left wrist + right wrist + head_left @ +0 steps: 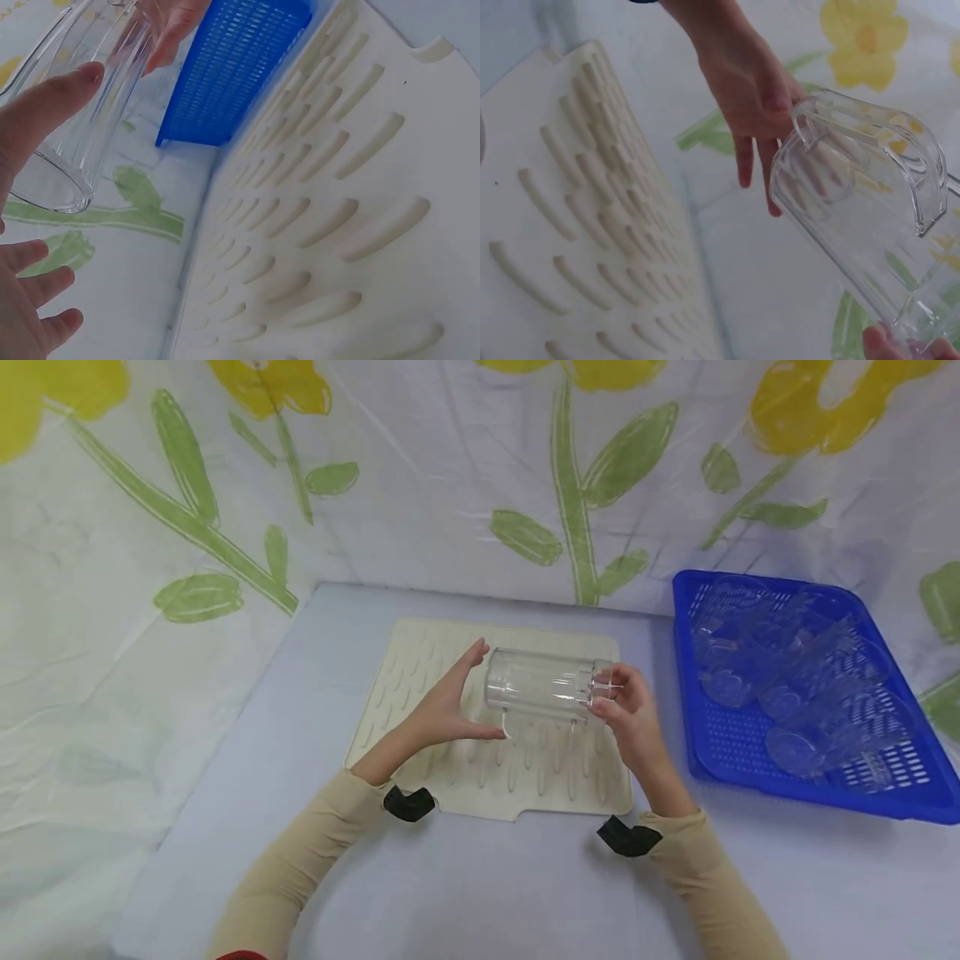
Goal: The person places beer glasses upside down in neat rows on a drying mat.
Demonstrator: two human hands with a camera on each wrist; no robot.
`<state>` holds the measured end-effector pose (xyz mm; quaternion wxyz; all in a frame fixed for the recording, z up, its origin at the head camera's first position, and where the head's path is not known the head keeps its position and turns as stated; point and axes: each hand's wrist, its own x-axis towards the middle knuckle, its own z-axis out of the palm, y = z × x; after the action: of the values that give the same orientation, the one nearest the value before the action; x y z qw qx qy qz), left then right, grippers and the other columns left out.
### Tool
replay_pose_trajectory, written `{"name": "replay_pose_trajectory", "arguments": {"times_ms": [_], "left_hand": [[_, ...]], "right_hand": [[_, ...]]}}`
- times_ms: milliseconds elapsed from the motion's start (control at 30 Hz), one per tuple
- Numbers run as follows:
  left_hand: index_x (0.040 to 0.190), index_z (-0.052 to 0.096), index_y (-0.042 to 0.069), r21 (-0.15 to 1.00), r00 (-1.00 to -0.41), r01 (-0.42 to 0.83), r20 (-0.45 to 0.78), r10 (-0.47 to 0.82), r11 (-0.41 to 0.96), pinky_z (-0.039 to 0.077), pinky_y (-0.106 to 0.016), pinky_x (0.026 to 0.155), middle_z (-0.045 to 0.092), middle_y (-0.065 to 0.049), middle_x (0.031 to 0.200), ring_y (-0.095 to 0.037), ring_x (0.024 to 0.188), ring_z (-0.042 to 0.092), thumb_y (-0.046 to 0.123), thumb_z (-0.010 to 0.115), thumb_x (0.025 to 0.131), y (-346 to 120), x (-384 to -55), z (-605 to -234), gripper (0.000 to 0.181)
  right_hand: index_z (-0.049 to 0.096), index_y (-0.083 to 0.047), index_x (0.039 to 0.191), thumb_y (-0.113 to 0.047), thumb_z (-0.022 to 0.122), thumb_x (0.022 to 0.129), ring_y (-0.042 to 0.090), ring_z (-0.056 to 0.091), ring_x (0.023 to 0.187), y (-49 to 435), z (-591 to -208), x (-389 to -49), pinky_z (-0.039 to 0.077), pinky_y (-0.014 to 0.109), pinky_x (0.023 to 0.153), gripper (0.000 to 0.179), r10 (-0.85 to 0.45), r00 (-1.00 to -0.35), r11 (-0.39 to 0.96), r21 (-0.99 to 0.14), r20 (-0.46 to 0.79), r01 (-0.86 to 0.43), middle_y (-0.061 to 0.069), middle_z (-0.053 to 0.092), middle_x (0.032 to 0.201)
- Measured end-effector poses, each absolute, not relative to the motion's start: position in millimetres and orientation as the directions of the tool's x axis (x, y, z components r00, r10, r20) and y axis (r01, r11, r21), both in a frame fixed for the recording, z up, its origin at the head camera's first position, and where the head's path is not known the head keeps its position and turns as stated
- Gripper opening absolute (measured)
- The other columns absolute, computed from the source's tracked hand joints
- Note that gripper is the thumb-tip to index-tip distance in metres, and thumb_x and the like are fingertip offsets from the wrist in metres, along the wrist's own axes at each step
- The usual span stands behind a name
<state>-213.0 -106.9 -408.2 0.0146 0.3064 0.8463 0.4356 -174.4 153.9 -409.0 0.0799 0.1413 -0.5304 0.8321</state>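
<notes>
A clear glass mug lies sideways in the air above the cream ridged drying mat, its rim toward the left. My right hand grips its base end between thumb and fingers. At the rim end, my left hand is spread wide, thumb and fingers apart. In the left wrist view its thumb overlaps the mug; whether it touches the glass I cannot tell. The mug's handle shows in the right wrist view, and only some right fingertips appear there.
To the right stands a blue plastic basket with several clear glass mugs lying in it. A white sheet with painted flowers hangs behind the pale table. Each wrist carries a black mount.
</notes>
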Motion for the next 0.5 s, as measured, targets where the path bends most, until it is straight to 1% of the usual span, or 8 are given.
{"name": "replay_pose_trajectory", "arguments": {"times_ms": [100, 133, 233, 267, 333, 367, 433, 500], "left_hand": [[0.144, 0.004, 0.012, 0.824, -0.793, 0.478, 0.255, 0.554, 0.306, 0.024, -0.041, 0.100, 0.019, -0.007, 0.145, -0.017, 0.129, 0.022, 0.024, 0.081, 0.064, -107.1, -211.3, -409.3, 0.112], [0.144, 0.004, 0.010, 0.850, -0.784, 0.464, 0.262, 0.563, 0.250, 0.024, -0.041, 0.100, 0.019, -0.011, 0.144, -0.020, 0.128, 0.023, 0.023, 0.080, 0.065, -107.6, -211.1, -409.7, 0.111], [0.142, 0.005, 0.002, 0.924, -0.761, 0.380, 0.280, 0.585, 0.052, 0.025, -0.043, 0.100, 0.021, -0.021, 0.141, -0.031, 0.126, 0.027, 0.028, 0.078, 0.068, -108.3, -210.9, -407.8, 0.107], [0.141, 0.006, -0.001, 0.940, -0.758, 0.340, 0.281, 0.589, -0.010, 0.026, -0.044, 0.099, 0.022, -0.024, 0.139, -0.033, 0.124, 0.029, 0.030, 0.077, 0.069, -108.2, -211.1, -407.1, 0.106], [0.140, 0.009, -0.002, 0.960, -0.762, 0.267, 0.267, 0.590, -0.090, 0.029, -0.044, 0.097, 0.025, -0.025, 0.136, -0.034, 0.121, 0.034, 0.031, 0.076, 0.070, -107.8, -211.7, -405.8, 0.103], [0.140, 0.012, -0.002, 0.966, -0.767, 0.231, 0.254, 0.589, -0.116, 0.032, -0.043, 0.096, 0.026, -0.024, 0.135, -0.034, 0.118, 0.036, 0.027, 0.076, 0.072, -107.4, -211.9, -405.1, 0.098], [0.139, 0.017, -0.002, 0.974, -0.780, 0.175, 0.227, 0.583, -0.145, 0.038, -0.042, 0.091, 0.029, -0.022, 0.133, -0.031, 0.114, 0.041, 0.012, 0.073, 0.074, -106.5, -212.5, -404.4, 0.087], [0.136, 0.023, -0.002, 0.978, -0.795, 0.140, 0.206, 0.570, -0.156, 0.043, -0.040, 0.085, 0.032, -0.020, 0.129, -0.027, 0.109, 0.044, -0.003, 0.067, 0.074, -105.5, -213.1, -404.0, 0.076]], "right_hand": [[0.049, -0.004, 0.103, -0.001, 0.063, 0.075, 0.013, 0.051, 0.081, 154.5, -408.0, -175.0, 0.047, 0.020, 0.066, 0.032, -0.041, -0.946, -0.447, -0.853, 0.320, -0.269, 0.009, 0.049, 0.097], [0.050, -0.004, 0.104, -0.002, 0.065, 0.075, 0.013, 0.052, 0.081, 154.6, -408.0, -175.1, 0.047, 0.020, 0.066, 0.032, -0.051, -0.946, -0.450, -0.853, 0.320, -0.264, 0.008, 0.049, 0.096], [0.050, -0.006, 0.104, -0.003, 0.065, 0.075, 0.013, 0.053, 0.082, 154.3, -408.3, -174.8, 0.047, 0.020, 0.067, 0.033, -0.076, -0.947, -0.444, -0.861, 0.313, -0.249, 0.006, 0.050, 0.096], [0.049, -0.006, 0.105, -0.002, 0.064, 0.075, 0.013, 0.053, 0.082, 154.0, -408.6, -174.5, 0.047, 0.020, 0.068, 0.033, -0.080, -0.948, -0.440, -0.864, 0.309, -0.245, 0.006, 0.050, 0.096], [0.049, -0.006, 0.105, -0.001, 0.062, 0.074, 0.013, 0.053, 0.082, 153.4, -409.3, -173.9, 0.047, 0.021, 0.068, 0.034, -0.081, -0.951, -0.434, -0.870, 0.298, -0.235, 0.006, 0.049, 0.096], [0.048, -0.006, 0.105, 0.000, 0.061, 0.074, 0.013, 0.053, 0.082, 153.0, -409.7, -173.5, 0.047, 0.021, 0.068, 0.034, -0.080, -0.953, -0.431, -0.872, 0.293, -0.232, 0.006, 0.050, 0.096], [0.048, -0.005, 0.105, 0.001, 0.060, 0.073, 0.013, 0.052, 0.082, 152.2, -410.8, -173.0, 0.047, 0.021, 0.068, 0.035, -0.074, -0.954, -0.424, -0.875, 0.290, -0.233, 0.006, 0.050, 0.097], [0.048, -0.004, 0.105, 0.001, 0.061, 0.072, 0.014, 0.051, 0.083, 151.4, -411.7, -172.9, 0.047, 0.021, 0.068, 0.035, -0.067, -0.951, -0.418, -0.874, 0.301, -0.247, 0.008, 0.049, 0.097]]}}
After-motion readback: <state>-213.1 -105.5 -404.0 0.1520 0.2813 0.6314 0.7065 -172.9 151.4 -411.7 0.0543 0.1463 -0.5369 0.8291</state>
